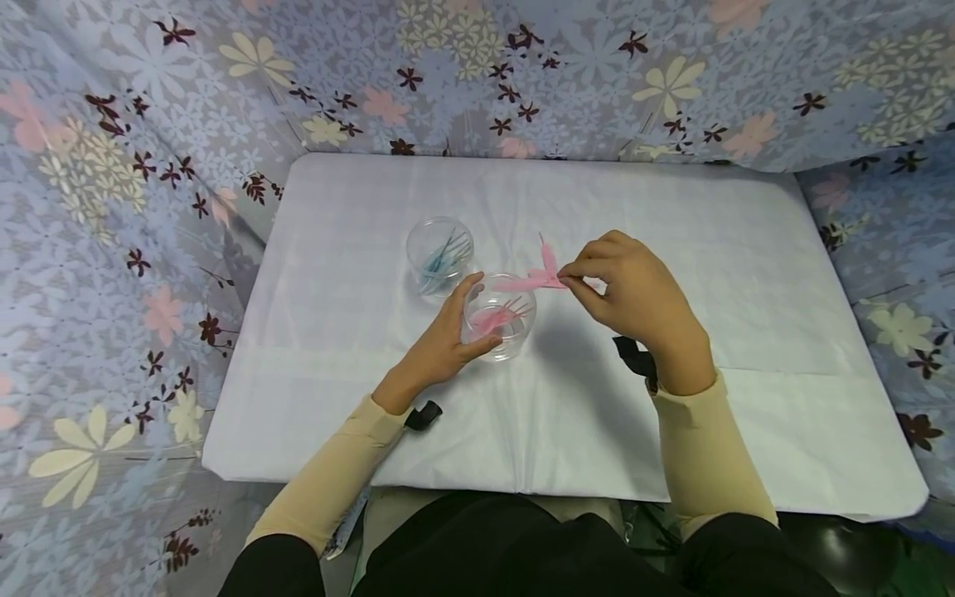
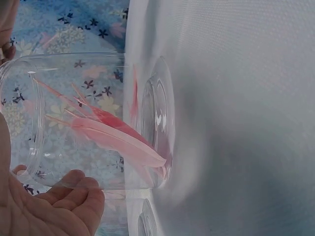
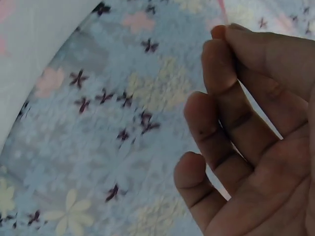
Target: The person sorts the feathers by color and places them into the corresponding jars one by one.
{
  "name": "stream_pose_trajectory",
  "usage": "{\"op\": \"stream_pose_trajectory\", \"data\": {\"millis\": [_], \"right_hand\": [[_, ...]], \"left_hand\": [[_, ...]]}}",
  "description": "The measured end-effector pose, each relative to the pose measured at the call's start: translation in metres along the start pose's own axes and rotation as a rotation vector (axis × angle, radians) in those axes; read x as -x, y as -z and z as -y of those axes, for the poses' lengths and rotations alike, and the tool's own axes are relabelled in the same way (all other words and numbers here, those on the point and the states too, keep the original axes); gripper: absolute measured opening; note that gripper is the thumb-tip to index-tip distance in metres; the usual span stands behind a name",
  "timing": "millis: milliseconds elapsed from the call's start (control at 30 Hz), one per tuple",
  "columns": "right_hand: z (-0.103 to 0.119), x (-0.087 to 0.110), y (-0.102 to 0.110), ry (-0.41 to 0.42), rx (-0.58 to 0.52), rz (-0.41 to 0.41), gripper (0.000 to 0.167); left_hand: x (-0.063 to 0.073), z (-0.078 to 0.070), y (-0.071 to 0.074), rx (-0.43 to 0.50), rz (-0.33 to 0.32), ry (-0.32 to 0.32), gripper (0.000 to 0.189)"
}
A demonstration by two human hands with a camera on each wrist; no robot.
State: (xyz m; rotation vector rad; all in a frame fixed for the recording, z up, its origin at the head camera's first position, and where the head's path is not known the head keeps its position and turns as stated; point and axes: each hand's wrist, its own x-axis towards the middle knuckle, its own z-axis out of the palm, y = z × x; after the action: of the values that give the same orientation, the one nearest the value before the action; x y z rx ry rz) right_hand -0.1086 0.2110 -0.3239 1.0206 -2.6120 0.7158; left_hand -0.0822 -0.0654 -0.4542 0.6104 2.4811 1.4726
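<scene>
My left hand [image 1: 440, 340] grips a clear cup [image 1: 515, 347], thumb on the near side and fingers on the far side. Several pink feathers [image 2: 115, 135] lean inside it, quills up, and the cup's base is at the white tablecloth in the left wrist view. Right of the cup, my right hand [image 1: 634, 286] pinches a pink feather [image 3: 222, 9] between thumb and index finger; its other fingers are loosely bent. More pink feathers [image 1: 548, 257] show beside these fingertips, one overlapping the cup's rim. A second clear cup [image 1: 419, 249] holding blue feathers [image 1: 442, 264] stands just behind the left hand.
A white cloth [image 1: 358, 215] covers the table, with a crease down its middle. Floral curtains [image 1: 448, 83] hang along the back and both sides. Black straps [image 1: 424, 415] are at both wrists.
</scene>
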Motion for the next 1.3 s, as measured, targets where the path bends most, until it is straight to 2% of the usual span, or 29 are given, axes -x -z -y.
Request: {"op": "stream_pose_trajectory", "data": {"millis": [133,267,567,800,1067,1200,1300], "right_hand": [[0.010,-0.009,-0.010,0.059,0.040,0.082,0.005],[0.013,-0.019,-0.024,0.083,0.052,0.159,0.005],[0.019,-0.034,-0.052,0.095,0.085,0.289,0.006],[0.023,-0.039,-0.065,0.061,0.127,0.393,0.013],[0.028,-0.035,-0.078,0.016,0.156,0.458,0.020],[0.029,-0.034,-0.081,0.002,0.167,0.469,0.020],[0.028,-0.032,-0.079,0.011,0.133,0.456,0.016]], "left_hand": [[0.000,0.000,0.001,-0.001,0.003,-0.008,0.094],[0.000,-0.001,0.002,0.010,0.006,-0.021,0.093],[-0.001,0.000,0.001,0.019,0.016,-0.042,0.093],[-0.002,0.002,0.001,0.024,0.016,-0.061,0.093],[0.000,0.004,-0.003,0.019,0.004,-0.073,0.093],[0.000,0.004,-0.005,0.014,0.000,-0.079,0.093],[0.000,0.004,-0.006,0.010,0.003,-0.084,0.093]]}}
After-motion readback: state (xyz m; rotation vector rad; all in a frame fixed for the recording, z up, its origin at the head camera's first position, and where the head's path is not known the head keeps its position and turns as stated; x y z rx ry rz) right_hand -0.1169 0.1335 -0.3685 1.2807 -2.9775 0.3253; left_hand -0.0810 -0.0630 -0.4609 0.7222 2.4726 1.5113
